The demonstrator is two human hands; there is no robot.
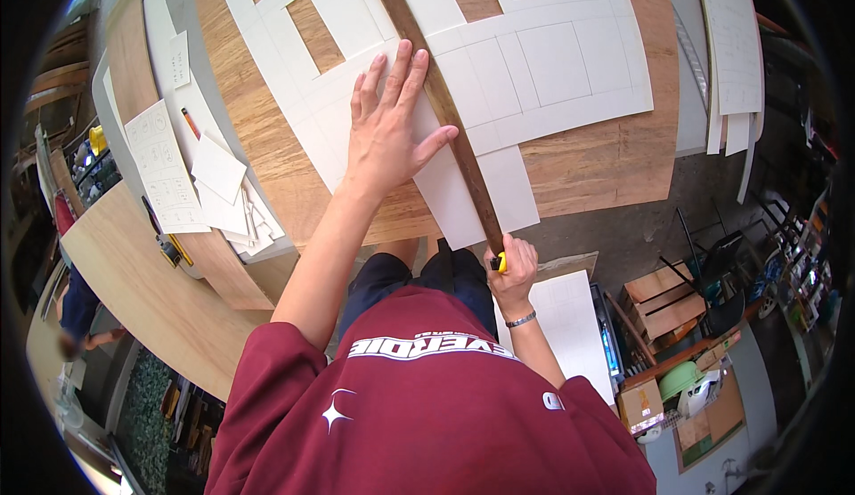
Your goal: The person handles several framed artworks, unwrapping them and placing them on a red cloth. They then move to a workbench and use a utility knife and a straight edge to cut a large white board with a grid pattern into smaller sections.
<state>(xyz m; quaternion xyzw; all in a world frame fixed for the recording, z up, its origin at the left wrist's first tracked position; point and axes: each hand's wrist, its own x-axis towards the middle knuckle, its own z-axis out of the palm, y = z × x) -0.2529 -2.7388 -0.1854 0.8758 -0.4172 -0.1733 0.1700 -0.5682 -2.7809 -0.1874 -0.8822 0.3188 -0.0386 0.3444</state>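
My left hand (389, 125) lies flat with fingers stretched, its fingertips and thumb pressing on a long dark wooden strip (465, 158) and the white sheet under it. The strip runs slantwise across a large white sheet (557, 68) with pencilled lines and cut-out rectangular openings. My right hand (519, 272) is closed at the strip's near end, around a yellow-and-black tool (500, 263) that looks like a utility knife; its blade is hidden. A narrow white piece (512, 194) reaches past the board's near edge beside the strip.
Beneath the sheets is a brown wooden board (614, 161). At left lie a paper with sketches (165, 170), loose white offcuts (219, 170) and a curved pale panel (151, 281). Another white sheet (565, 317), a cardboard box (641, 404) and a black chair (717, 259) are at right.
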